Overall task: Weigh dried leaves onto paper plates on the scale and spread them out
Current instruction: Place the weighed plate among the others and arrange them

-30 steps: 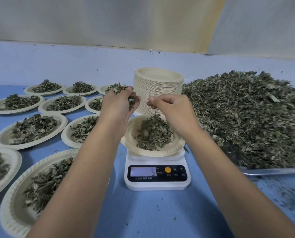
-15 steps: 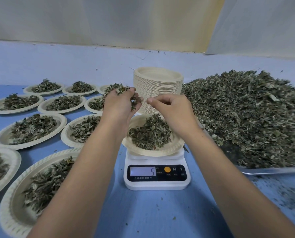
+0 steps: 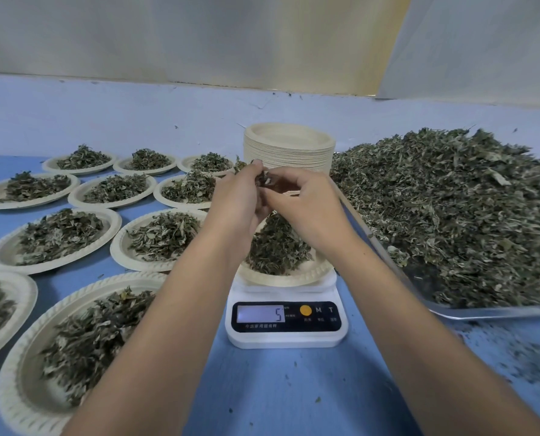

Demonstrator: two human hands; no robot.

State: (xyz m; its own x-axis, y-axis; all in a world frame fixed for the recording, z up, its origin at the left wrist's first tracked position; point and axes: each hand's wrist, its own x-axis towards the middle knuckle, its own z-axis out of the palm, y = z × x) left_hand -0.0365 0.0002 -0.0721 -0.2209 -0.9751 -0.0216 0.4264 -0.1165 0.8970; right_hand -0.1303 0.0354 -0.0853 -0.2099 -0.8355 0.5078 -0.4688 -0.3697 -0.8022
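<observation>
The left hand [image 3: 240, 199] and right hand [image 3: 308, 209] meet fingertip to fingertip above the scale. Both are closed on one small clump of leaves [image 3: 264, 179]: the left fingers curl round it, and the right thumb and fingers pinch it. Most of the clump is hidden inside the fingers, and the part that shows is blurred.

Below them the paper plate [image 3: 281, 280] sits on the white scale [image 3: 286, 336], with its far rim and left side covered by the hands and wrists. The dried leaves [image 3: 275, 247] on it lie in a dark green mound, crumbled and curled. The display [image 3: 261, 313] reads 5.

Behind the hands stands a stack of plates [image 3: 289, 149], its lower part hidden. To the right a tray [image 3: 498, 313], cut off by the frame, holds a big heap of leaves [image 3: 451, 209]. Filled plates [image 3: 7, 251] cover the blue table [image 3: 278, 388] on the left, and the nearest of them are cut off.
</observation>
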